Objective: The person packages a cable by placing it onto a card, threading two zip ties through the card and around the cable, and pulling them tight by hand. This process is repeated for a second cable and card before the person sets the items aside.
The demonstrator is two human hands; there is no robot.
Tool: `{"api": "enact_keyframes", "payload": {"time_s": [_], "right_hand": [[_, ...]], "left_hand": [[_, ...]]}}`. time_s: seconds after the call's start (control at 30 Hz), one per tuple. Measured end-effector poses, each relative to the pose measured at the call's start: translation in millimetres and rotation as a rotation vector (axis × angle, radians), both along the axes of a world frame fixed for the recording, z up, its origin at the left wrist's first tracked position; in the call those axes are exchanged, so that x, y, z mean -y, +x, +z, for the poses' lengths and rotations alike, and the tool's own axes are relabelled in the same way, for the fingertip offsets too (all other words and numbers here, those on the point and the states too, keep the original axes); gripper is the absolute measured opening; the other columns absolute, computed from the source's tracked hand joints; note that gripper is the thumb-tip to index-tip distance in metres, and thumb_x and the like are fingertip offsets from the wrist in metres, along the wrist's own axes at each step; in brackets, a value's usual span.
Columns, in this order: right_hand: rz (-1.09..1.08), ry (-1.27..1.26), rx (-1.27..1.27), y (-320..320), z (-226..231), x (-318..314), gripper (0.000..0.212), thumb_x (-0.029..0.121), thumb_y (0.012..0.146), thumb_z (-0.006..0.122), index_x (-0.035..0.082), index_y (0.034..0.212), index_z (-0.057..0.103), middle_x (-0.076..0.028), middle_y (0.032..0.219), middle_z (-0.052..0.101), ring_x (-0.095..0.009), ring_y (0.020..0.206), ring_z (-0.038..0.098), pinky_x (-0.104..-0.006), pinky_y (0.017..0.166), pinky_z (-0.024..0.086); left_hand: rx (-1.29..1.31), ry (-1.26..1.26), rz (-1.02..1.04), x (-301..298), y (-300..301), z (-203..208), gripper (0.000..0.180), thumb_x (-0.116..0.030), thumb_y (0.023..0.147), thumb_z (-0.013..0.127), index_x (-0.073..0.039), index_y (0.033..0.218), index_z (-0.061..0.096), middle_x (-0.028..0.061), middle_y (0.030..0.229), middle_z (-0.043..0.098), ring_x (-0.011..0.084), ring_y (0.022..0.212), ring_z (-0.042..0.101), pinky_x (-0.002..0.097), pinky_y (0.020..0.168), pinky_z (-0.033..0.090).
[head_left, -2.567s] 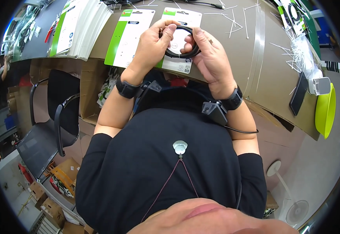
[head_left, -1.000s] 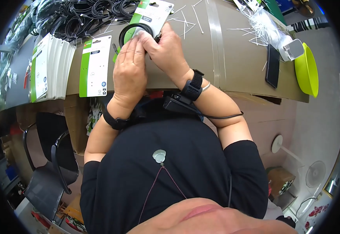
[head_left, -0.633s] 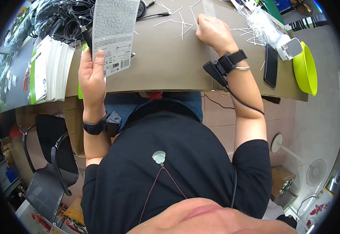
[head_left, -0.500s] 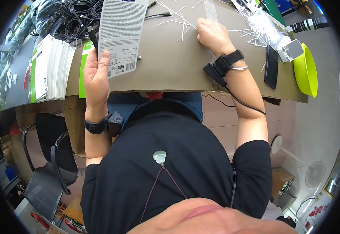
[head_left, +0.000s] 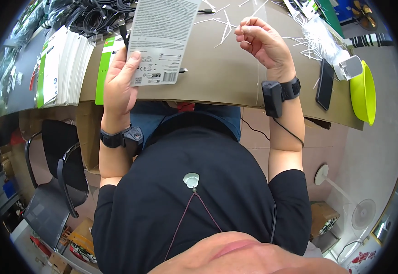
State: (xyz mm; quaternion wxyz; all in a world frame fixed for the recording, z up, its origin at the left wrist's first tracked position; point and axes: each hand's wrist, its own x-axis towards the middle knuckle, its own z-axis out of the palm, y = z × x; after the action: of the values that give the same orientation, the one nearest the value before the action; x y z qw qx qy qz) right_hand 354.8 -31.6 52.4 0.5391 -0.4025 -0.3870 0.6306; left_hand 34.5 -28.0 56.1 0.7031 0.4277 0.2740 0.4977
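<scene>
My left hand is closed on a printed cardboard packaging card, thumb across its lower left corner, the small-print side facing up. A black cable is held with it; one plug points up at the card's left edge. Another plug end sticks out behind the card's lower right; the cable's middle is hidden. My right hand is raised above the table, thumb and fingertips pinching a thin white tie. More loose white ties lie on the table to its left.
A stack of cards and a green-edged card stand left, before a heap of black cables. At right are a clear bag of white ties, a black phone, a white container and a yellow-green bowl.
My right hand has lifted from the scattered ties and turned, now with one white tie between its fingertips. My left hand has shifted slightly up and right with the card and cable.
</scene>
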Motion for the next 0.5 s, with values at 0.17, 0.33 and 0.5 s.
{"api": "enact_keyframes", "payload": {"time_s": [0.17, 0.33, 0.5], "right_hand": [[0.015, -0.028, -0.102, -37.2, 12.6, 8.1, 0.012, 0.008, 0.087, 0.060, 0.005, 0.098, 0.060, -0.007, 0.089, 0.065, -0.011, 0.076, 0.062, -0.0213, 0.064, 0.052], [0.068, 0.160, 0.125, -86.4, 28.1, 33.0, 0.012, 0.009, 0.087, 0.062, 0.002, 0.096, 0.060, -0.005, 0.086, 0.061, -0.010, 0.073, 0.058, -0.0209, 0.060, 0.046], [-0.086, 0.344, 0.784, -132.6, 45.1, 64.5, 0.012, 0.010, 0.086, 0.067, -0.002, 0.089, 0.065, -0.003, 0.075, 0.061, -0.008, 0.066, 0.055, -0.0207, 0.059, 0.044]], "left_hand": [[0.094, -0.056, -0.058, -3.8, -10.4, -5.8, 0.031, -0.009, 0.096, 0.049, 0.000, 0.126, 0.050, 0.0095, 0.115, 0.061, 0.0161, 0.106, 0.058, 0.0289, 0.093, 0.045], [0.111, -0.057, -0.006, 0.4, -24.4, -10.4, 0.031, -0.010, 0.096, 0.050, 0.000, 0.125, 0.050, 0.0090, 0.115, 0.061, 0.0154, 0.104, 0.059, 0.0281, 0.092, 0.046], [-0.057, 0.123, 0.137, 9.5, -23.9, 0.4, 0.028, -0.012, 0.097, 0.049, 0.001, 0.122, 0.052, 0.0077, 0.110, 0.063, 0.0118, 0.099, 0.058, 0.0251, 0.087, 0.046]]}}
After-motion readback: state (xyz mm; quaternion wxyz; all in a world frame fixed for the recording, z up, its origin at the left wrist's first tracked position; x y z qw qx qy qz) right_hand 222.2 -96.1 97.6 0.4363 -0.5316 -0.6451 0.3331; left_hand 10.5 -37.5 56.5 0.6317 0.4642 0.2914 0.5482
